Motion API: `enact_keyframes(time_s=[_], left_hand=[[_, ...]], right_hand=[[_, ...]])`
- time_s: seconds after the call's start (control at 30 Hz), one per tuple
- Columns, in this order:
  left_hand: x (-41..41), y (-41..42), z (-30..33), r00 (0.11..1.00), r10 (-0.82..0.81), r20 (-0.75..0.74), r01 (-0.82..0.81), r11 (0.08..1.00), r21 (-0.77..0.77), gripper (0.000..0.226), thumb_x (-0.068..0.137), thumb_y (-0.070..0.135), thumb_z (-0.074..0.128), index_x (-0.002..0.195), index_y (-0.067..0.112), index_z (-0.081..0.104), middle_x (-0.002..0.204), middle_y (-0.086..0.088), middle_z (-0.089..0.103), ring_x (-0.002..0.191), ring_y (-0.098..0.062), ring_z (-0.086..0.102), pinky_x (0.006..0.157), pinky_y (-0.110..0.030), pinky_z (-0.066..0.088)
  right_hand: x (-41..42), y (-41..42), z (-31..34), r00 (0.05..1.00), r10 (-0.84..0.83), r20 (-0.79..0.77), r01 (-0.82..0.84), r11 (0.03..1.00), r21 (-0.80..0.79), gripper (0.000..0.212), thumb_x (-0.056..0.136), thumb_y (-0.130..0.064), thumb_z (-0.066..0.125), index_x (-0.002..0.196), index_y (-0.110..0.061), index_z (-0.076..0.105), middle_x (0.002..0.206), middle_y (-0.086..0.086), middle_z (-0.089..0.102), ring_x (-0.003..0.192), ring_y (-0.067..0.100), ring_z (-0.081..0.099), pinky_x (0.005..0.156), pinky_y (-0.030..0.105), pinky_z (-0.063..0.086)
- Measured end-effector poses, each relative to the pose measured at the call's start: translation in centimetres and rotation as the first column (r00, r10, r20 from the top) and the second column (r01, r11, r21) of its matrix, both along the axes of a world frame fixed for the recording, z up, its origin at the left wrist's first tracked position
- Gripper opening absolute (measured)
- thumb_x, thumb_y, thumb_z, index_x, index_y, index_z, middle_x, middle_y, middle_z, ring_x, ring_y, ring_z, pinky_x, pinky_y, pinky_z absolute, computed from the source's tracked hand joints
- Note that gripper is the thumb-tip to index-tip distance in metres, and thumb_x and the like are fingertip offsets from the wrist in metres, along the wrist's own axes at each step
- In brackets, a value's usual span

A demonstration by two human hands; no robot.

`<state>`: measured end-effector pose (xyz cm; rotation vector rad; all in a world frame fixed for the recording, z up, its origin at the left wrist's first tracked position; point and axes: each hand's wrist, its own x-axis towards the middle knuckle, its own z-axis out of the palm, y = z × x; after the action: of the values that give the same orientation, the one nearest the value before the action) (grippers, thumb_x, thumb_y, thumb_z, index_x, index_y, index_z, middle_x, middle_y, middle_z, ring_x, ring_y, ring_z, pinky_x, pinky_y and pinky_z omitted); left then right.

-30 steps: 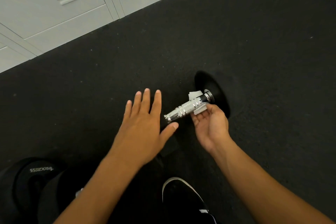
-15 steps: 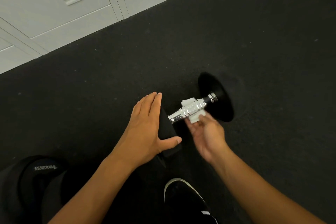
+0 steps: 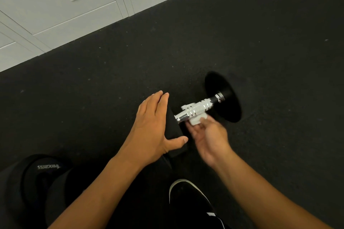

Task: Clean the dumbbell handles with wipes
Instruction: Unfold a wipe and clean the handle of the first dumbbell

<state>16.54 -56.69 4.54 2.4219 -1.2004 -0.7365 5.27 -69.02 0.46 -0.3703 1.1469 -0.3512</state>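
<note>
Nearest the camera, black shoe with white sole edge (image 3: 188, 199) and another black dumbbell (image 3: 37, 178) at lower left. Beyond, left hand (image 3: 150, 130) flat and spread against near black rubber dumbbell head (image 3: 174, 135). Right hand (image 3: 208, 135), blurred, pinching crumpled white wipe (image 3: 195, 120) under knurled chrome dumbbell handle (image 3: 197, 108). Farther, far black head (image 3: 227, 102) on dark speckled rubber floor (image 3: 260, 42); pale grey metal lockers (image 3: 65, 5) behind.

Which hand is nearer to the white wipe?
Right. The right hand holds the wipe under the handle; the left hand rests on the near weight head, apart.
</note>
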Motion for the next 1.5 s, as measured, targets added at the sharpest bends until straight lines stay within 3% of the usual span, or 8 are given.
enact_keyframes(time_s=[0.33, 0.57, 0.83, 1.03, 1.1, 1.23, 1.33, 1.5], left_hand=[[0.1, 0.0, -0.2, 1.000, -0.003, 0.002, 0.003, 1.000, 0.005, 0.122, 0.073, 0.070, 0.070, 0.160, 0.022, 0.000, 0.167, 0.004, -0.001, 0.153, -0.016, -0.003, 0.127, -0.040, 0.012], [0.0, 0.0, -0.3, 1.000, 0.010, 0.003, -0.010, 1.000, -0.022, 0.122, 0.071, 0.071, 0.070, 0.160, 0.020, 0.005, 0.167, 0.002, 0.004, 0.153, -0.015, 0.000, 0.126, -0.042, 0.015], [0.0, -0.1, -0.2, 1.000, 0.006, -0.006, -0.006, 1.000, 0.001, 0.121, 0.072, 0.069, 0.071, 0.160, 0.022, 0.003, 0.167, 0.005, 0.000, 0.153, -0.016, -0.002, 0.126, -0.044, 0.015], [0.1, 0.0, -0.5, 1.000, 0.024, -0.018, -0.024, 1.000, -0.019, 0.121, 0.070, 0.069, 0.071, 0.160, 0.023, 0.005, 0.167, 0.005, 0.002, 0.153, -0.016, 0.000, 0.125, -0.045, 0.018], [0.2, 0.0, -0.5, 1.000, 0.024, -0.020, -0.024, 1.000, -0.019, 0.121, 0.070, 0.069, 0.071, 0.160, 0.023, 0.005, 0.166, 0.006, 0.001, 0.153, -0.016, 0.000, 0.125, -0.045, 0.018], [0.0, 0.0, -0.4, 1.000, 0.022, -0.013, -0.022, 0.999, -0.026, 0.120, 0.071, 0.070, 0.071, 0.160, 0.023, 0.005, 0.166, 0.006, 0.001, 0.153, -0.015, -0.002, 0.126, -0.043, 0.017], [0.0, 0.0, -0.3, 0.999, 0.025, -0.020, -0.025, 0.999, -0.027, 0.120, 0.071, 0.069, 0.071, 0.160, 0.024, 0.004, 0.167, 0.007, 0.000, 0.153, -0.015, -0.003, 0.126, -0.043, 0.015], [0.0, 0.0, -0.4, 1.000, 0.021, -0.020, -0.022, 0.999, -0.025, 0.120, 0.072, 0.069, 0.071, 0.160, 0.024, 0.002, 0.167, 0.007, -0.001, 0.152, -0.013, -0.003, 0.126, -0.043, 0.014]], right_hand=[[0.4, -5.0, 2.6, 0.967, -0.186, -0.175, 0.188, 0.982, -0.004, 0.032, 0.100, 0.010, 0.034, 0.122, 0.004, 0.057, 0.115, 0.021, 0.067, 0.115, 0.032, 0.065, 0.110, 0.052, 0.046], [2.3, 1.9, 4.2, 0.912, 0.231, -0.338, -0.243, 0.970, 0.006, 0.036, 0.098, 0.009, 0.035, 0.100, -0.004, 0.069, 0.090, 0.013, 0.072, 0.076, 0.016, 0.066, 0.074, 0.032, 0.059], [1.5, -4.5, 4.2, 0.957, -0.128, -0.259, 0.123, 0.992, -0.034, 0.035, 0.099, 0.014, 0.028, 0.115, 0.003, 0.057, 0.112, 0.018, 0.066, 0.114, 0.031, 0.064, 0.111, 0.052, 0.042], [0.0, 0.3, 4.2, 0.931, 0.299, -0.209, -0.321, 0.944, -0.081, 0.038, 0.102, 0.005, 0.034, 0.111, -0.007, 0.069, 0.104, 0.010, 0.075, 0.091, 0.014, 0.072, 0.103, 0.038, 0.053], [-1.6, 0.4, 3.9, 0.850, 0.402, -0.339, -0.498, 0.823, -0.272, 0.039, 0.104, -0.005, 0.037, 0.118, -0.022, 0.070, 0.112, 0.002, 0.076, 0.100, 0.010, 0.072, 0.098, 0.033, 0.056], [-3.3, -0.8, 5.0, 0.655, 0.219, -0.724, -0.756, 0.170, -0.632, 0.047, 0.103, -0.007, 0.046, 0.145, -0.028, 0.054, 0.105, -0.003, 0.068, 0.071, 0.000, 0.058, 0.066, 0.004, 0.046], [-2.6, -2.3, 4.5, 0.601, 0.102, -0.793, -0.760, -0.233, -0.607, 0.056, 0.096, 0.008, 0.048, 0.147, -0.015, 0.050, 0.131, 0.003, 0.064, 0.120, 0.018, 0.062, 0.099, 0.030, 0.053], [-0.5, -3.4, 1.3, 0.252, 0.117, -0.961, -0.799, -0.535, -0.274, 0.056, 0.091, 0.003, 0.052, 0.145, -0.008, 0.051, 0.150, 0.012, 0.053, 0.149, 0.032, 0.035, 0.124, 0.044, 0.028]])
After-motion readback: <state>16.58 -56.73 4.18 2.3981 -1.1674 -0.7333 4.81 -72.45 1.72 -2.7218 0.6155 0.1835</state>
